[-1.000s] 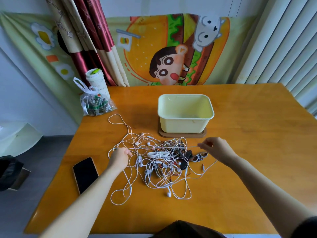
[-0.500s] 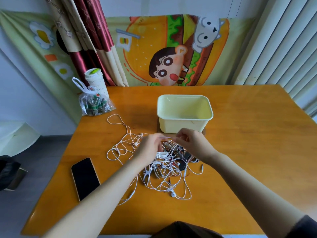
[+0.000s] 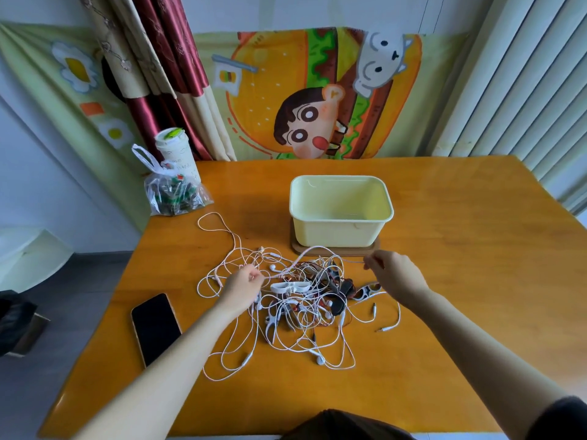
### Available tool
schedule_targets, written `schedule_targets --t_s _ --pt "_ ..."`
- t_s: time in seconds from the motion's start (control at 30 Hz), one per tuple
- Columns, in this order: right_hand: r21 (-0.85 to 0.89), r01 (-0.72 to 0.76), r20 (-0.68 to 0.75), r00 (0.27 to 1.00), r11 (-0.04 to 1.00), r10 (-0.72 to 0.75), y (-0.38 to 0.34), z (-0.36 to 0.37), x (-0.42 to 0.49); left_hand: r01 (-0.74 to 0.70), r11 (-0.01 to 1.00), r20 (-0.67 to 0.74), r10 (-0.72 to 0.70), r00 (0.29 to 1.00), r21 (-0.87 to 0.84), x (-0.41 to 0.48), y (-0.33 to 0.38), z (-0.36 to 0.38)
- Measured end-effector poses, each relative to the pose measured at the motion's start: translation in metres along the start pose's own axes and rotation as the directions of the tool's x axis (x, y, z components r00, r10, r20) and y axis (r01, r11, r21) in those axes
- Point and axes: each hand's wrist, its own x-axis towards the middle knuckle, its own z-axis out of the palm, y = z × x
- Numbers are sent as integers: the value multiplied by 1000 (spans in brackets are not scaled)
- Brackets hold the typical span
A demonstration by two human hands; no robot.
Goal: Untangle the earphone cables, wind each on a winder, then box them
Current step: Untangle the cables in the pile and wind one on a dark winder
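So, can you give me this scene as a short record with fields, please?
tangle: white earphone cables heaped on the table, winders mixed in
left hand: pinches the tangle at its left side
right hand: pinches a strand stretched from the tangle
box: pale yellow, open, nothing visible inside, on a wooden board
phone: dark screen, left of the tangle
plastic bag: far left table corner
progress: nothing wound or boxed yet
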Motion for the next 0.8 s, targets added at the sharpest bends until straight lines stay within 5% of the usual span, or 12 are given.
schedule_targets --t_s 0.17,0.4,0.47,0.53,0.6,0.8 --pt "-313 -70 158 979 947 125 6 13 -5 -120 992 184 114 976 25 -10 36 21" --pt "-452 -91 221 952 887 210 29 33 -21 -186 972 435 108 894 142 -20 34 40" --pt "-332 -24 163 983 943 83 26 34 -22 -195 961 436 92 895 197 -23 35 47" --pt "-36 120 111 987 992 -115 5 34 -26 -213 945 418 94 903 250 -25 41 57" --pt "138 225 190 950 965 -249 -23 35 -35 -237 935 403 117 908 263 -26 51 65" --pt "280 121 398 888 952 -230 -24 45 -41 -208 956 393 112 912 208 -23 51 73"
